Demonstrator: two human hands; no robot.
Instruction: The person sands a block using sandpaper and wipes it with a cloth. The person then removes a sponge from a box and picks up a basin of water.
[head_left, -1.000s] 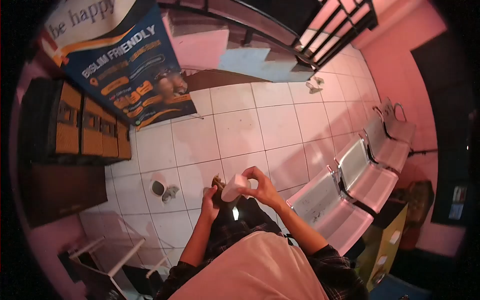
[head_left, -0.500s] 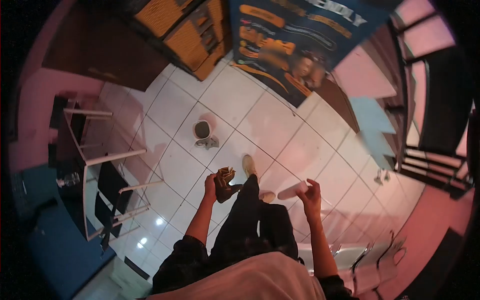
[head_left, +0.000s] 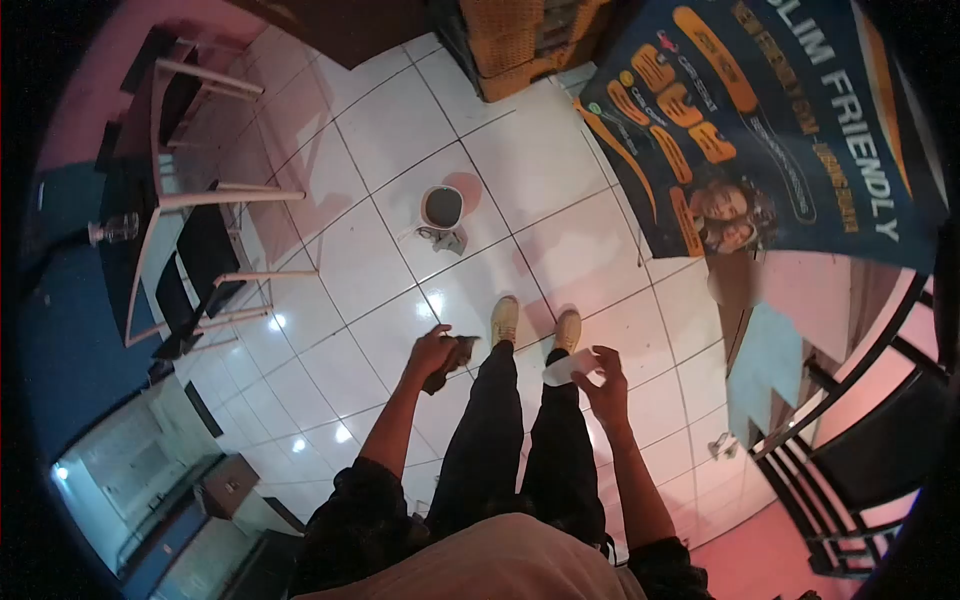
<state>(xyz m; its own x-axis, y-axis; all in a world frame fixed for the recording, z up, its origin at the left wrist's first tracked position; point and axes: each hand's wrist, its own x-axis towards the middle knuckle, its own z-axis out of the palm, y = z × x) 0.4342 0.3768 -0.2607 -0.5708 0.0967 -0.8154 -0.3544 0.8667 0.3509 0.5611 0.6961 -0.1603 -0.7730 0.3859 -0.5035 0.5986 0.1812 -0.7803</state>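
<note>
My left hand (head_left: 430, 354) is closed on a dark brown object (head_left: 450, 366) that looks like an open wallet or pouch, held left of my legs. My right hand (head_left: 606, 388) pinches a pale, whitish block-like item (head_left: 571, 368) between thumb and fingers, above my right shin. The two hands are apart, one on each side of my legs. Below them my light tan shoes (head_left: 506, 320) stand on the white tiled floor (head_left: 590, 235).
A white bin with a dark inside (head_left: 441, 207) stands ahead, crumpled grey material (head_left: 442, 240) beside it. White-framed furniture (head_left: 230, 197) and a plastic bottle (head_left: 113, 229) are left. A banner (head_left: 760, 130), orange-fronted crates (head_left: 510, 50) and black railing (head_left: 830, 400) lie ahead and right.
The view has turned left, and the metal seats have left it. My hands have moved apart, the brown object in the left and the pale item in the right.
</note>
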